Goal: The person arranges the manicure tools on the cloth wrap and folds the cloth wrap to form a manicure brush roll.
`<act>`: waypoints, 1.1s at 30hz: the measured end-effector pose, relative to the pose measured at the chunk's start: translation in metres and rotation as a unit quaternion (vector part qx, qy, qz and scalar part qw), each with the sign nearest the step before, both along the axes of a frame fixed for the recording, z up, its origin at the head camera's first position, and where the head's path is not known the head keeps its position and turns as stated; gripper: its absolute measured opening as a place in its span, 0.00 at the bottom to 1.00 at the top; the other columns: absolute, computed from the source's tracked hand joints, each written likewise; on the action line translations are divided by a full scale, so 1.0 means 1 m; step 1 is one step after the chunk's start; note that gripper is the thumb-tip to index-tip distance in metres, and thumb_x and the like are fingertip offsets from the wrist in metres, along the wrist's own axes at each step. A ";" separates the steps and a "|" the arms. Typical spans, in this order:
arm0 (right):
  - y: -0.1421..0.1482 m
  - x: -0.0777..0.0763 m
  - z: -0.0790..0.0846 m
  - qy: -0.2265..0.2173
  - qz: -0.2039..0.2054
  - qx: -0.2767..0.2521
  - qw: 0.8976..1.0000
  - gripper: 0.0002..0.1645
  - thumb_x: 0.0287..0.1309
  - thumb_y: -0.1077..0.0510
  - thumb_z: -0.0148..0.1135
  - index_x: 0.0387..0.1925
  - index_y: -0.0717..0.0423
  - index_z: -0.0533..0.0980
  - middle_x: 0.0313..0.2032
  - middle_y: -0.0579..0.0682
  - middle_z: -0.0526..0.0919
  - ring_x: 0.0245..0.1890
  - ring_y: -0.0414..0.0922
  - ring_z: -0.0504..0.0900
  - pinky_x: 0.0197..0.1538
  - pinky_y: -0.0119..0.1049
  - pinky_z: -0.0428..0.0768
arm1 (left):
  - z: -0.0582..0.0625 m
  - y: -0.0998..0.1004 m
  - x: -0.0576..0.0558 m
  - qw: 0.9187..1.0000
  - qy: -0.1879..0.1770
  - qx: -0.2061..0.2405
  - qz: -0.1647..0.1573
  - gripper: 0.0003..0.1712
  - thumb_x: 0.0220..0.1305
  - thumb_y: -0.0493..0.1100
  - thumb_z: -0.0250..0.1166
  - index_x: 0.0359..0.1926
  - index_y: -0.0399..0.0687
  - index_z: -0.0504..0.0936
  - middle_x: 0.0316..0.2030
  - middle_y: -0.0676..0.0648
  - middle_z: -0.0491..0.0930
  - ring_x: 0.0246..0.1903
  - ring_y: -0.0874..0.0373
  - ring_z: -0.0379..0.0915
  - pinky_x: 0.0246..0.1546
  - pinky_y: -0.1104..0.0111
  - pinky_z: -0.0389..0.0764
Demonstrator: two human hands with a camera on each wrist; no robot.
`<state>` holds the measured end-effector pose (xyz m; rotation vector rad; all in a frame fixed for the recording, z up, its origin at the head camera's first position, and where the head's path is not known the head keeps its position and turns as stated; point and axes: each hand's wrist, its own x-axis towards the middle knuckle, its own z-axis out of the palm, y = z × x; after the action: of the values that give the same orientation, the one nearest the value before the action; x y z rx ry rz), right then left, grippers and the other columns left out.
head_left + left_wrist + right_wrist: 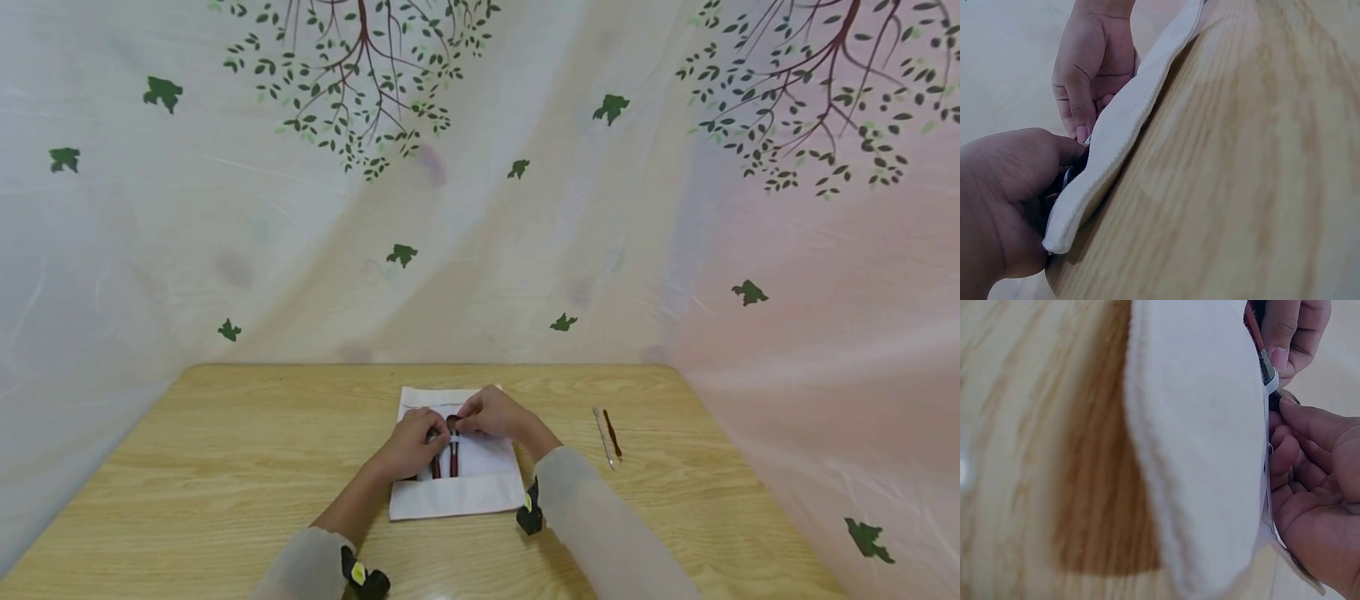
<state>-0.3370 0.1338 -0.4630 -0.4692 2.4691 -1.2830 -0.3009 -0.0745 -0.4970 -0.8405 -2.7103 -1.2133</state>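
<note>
A white cloth tool pouch (480, 498) lies on the table under both hands. Dark red-handled tools stand in its folded lower pocket. One red-handled tool (453, 462) has a dark, rounded head and passes through a white elastic loop (1272, 383). My right hand (491, 412) pinches that head between thumb and fingers. From the left, my left hand (412, 442) curls its fingers over the tools, its thumb against the same tool's metal collar (1265, 365) beside the loop. Its fingertips are partly hidden. Another red-handled tool (436, 468) shows below the left hand.
Right of the pouch, a thin silver tool (602, 437) and a brown double-ended tool (612, 435) lie side by side on the wooden table (247, 450). A pale curtain (480, 208) printed with leaves and branches hangs behind the table and along its sides.
</note>
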 end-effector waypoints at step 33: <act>0.080 0.011 0.025 0.085 -0.001 -0.001 0.996 0.13 0.71 0.60 0.62 0.49 0.66 0.83 0.37 0.59 0.85 0.30 0.42 0.78 0.35 0.38 0.79 | 0.002 0.002 0.001 0.999 0.023 -0.041 -0.007 0.22 0.72 0.47 0.64 0.64 0.50 0.80 0.51 0.46 0.79 0.51 0.50 0.72 0.51 0.51 0.71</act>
<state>-0.3264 0.2135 -0.4380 -0.5988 2.6058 -1.2969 -0.3004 -0.0722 -0.4946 -0.8875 -2.7387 -1.0770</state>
